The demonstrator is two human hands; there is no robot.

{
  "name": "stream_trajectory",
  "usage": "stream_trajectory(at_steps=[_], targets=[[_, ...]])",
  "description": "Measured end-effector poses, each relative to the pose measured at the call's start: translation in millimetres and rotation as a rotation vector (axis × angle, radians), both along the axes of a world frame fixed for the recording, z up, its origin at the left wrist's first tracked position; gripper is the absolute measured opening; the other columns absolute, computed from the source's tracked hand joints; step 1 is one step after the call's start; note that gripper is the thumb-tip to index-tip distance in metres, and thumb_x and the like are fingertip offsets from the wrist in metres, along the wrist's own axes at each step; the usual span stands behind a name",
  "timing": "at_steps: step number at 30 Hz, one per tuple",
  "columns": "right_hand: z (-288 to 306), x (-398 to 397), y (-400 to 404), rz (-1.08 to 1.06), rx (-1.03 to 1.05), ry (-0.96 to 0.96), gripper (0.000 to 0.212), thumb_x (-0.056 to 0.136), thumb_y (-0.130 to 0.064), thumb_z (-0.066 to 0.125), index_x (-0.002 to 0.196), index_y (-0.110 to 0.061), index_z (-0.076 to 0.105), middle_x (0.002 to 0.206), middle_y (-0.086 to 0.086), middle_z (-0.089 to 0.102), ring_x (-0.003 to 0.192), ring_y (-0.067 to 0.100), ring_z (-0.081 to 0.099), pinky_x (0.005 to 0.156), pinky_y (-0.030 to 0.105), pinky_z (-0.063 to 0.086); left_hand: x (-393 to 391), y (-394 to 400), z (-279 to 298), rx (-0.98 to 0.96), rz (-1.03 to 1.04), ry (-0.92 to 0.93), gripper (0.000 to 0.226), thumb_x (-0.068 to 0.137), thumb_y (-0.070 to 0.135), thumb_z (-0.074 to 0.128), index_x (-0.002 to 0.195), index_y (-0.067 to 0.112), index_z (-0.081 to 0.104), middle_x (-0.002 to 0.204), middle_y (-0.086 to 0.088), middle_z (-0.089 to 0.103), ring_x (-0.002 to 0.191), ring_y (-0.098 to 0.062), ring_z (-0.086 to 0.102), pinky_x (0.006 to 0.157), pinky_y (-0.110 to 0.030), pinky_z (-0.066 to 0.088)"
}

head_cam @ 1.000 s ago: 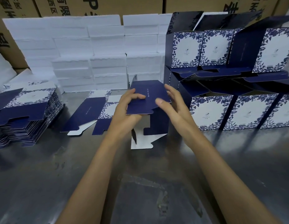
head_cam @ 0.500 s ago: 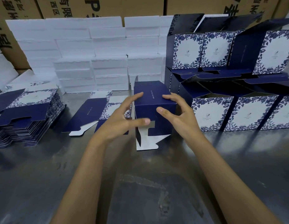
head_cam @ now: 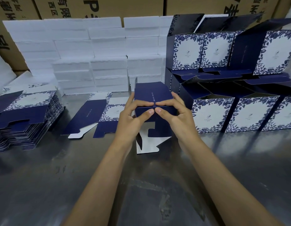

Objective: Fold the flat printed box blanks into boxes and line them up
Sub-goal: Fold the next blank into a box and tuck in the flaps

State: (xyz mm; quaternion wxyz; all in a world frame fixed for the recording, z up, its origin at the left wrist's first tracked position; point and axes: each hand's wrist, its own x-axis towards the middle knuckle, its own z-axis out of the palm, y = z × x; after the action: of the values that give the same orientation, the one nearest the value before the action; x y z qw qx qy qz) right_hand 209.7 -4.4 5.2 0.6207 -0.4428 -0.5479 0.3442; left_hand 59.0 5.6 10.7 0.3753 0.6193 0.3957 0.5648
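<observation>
While both hands grip it, the half-formed navy cardboard box [head_cam: 152,101] stands on the grey metal worktop [head_cam: 43,176] — beside the folded boxes [head_cam: 213,115]. Left hand [head_cam: 133,117] and right hand [head_cam: 172,115] pinch its near top edge, fingers above, thumbs below — tips nearly touching.

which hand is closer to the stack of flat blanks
Left. The left hand grips the half-folded box on its side toward the stack of blanks, apart from it. The right hand grips the box's far side, farther away.
</observation>
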Motion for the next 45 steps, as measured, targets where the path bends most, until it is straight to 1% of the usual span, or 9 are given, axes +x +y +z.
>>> stream_trajectory(at_steps=[8,13,21,27,32,34,36,40,45], targets=[[4,12,-1,0.083,-0.025,0.021,0.020,0.089,-0.015,0.077,0.094,-0.034,0.078,0.151,-0.019,0.046,0.139,-0.010,0.038,0.110,0.021,0.040,-14,4,-1,-0.080,-0.094,-0.121,0.021,0.088,0.013,0.075,0.089,0.033,0.080,0.122,0.035,0.059,0.146,-0.003,0.034,0.119,-0.045,0.033],[5,18,0,0.156,-0.042,0.040,0.022,0.092,-0.010,0.072,0.101,-0.030,0.078,0.155,-0.011,0.044,0.142,0.001,0.041,0.113,0.040,0.045,-18,3,3,-0.083,-0.067,-0.065,0.024,0.087,0.014,0.076,0.090,0.037,0.080,0.148,0.015,0.048,0.145,-0.002,0.035,0.117,-0.045,0.036],[6,21,-1,0.204,-0.017,0.096,0.021,0.094,-0.001,0.066,0.100,-0.019,0.076,0.135,-0.023,0.056,0.119,-0.009,0.059,0.090,0.018,0.054,-21,2,5,-0.078,-0.068,-0.006,0.028,0.088,0.012,0.075,0.095,0.039,0.080,0.157,0.007,0.040,0.144,0.006,0.030,0.117,-0.041,0.037],[4,27,2,0.215,-0.037,0.079,0.025,0.096,-0.002,0.064,0.101,-0.022,0.078,0.145,-0.016,0.053,0.135,0.002,0.051,0.115,0.039,0.044,-23,5,4,-0.047,-0.097,-0.039,0.034,0.088,0.006,0.073,0.091,0.039,0.081,0.136,0.021,0.049,0.141,0.009,0.034,0.103,-0.012,0.044],[0,29,6,0.202,-0.094,0.151,0.047,0.092,-0.033,0.070,0.138,-0.035,0.061,0.149,-0.011,0.055,0.136,0.004,0.052,0.114,0.036,0.044,-27,1,9,-0.038,-0.001,-0.086,0.036,0.092,0.006,0.068,0.097,0.039,0.078,0.144,0.007,0.057,0.135,0.007,0.045,0.105,-0.020,0.046],[-3,28,11,0.142,-0.132,0.205,0.050,0.097,-0.040,0.063,0.145,-0.039,0.050,0.147,-0.013,0.055,0.127,-0.002,0.056,0.111,0.029,0.044,-33,2,10,-0.065,0.054,-0.198,0.033,0.097,0.012,0.064,0.111,0.041,0.072,0.136,0.008,0.063,0.130,-0.010,0.055,0.109,-0.040,0.047],[-8,25,16,0.099,-0.186,0.190,0.044,0.106,-0.030,0.052,0.149,-0.036,0.046,0.148,-0.010,0.054,0.120,-0.005,0.057,0.104,0.024,0.044,-37,1,12,-0.152,0.069,-0.351,0.031,0.101,0.022,0.059,0.121,0.044,0.065,0.134,0.001,0.065,0.118,-0.021,0.065,0.088,-0.048,0.057],[-13,10,15,0.228,-0.231,0.107,0.051,0.100,-0.033,0.056,0.150,-0.035,0.047,0.148,-0.009,0.056,0.133,0.011,0.055,0.098,0.028,0.045,-36,2,13,-0.246,0.014,-0.477,0.035,0.106,0.022,0.049,0.135,0.040,0.054,0.121,0.002,0.072,0.093,-0.017,0.072,0.058,-0.030,0.056],[-1,9,7,0.194,-0.097,0.095,0.075,0.081,-0.057,0.071,0.150,-0.044,0.044,0.149,-0.025,0.050,0.136,-0.007,0.045,0.114,0.033,0.041,-28,7,6,-0.427,-0.035,-0.354,0.031,0.106,0.010,0.045,0.133,0.025,0.049,0.117,-0.003,0.074,0.102,-0.022,0.072,0.082,-0.035,0.057]])
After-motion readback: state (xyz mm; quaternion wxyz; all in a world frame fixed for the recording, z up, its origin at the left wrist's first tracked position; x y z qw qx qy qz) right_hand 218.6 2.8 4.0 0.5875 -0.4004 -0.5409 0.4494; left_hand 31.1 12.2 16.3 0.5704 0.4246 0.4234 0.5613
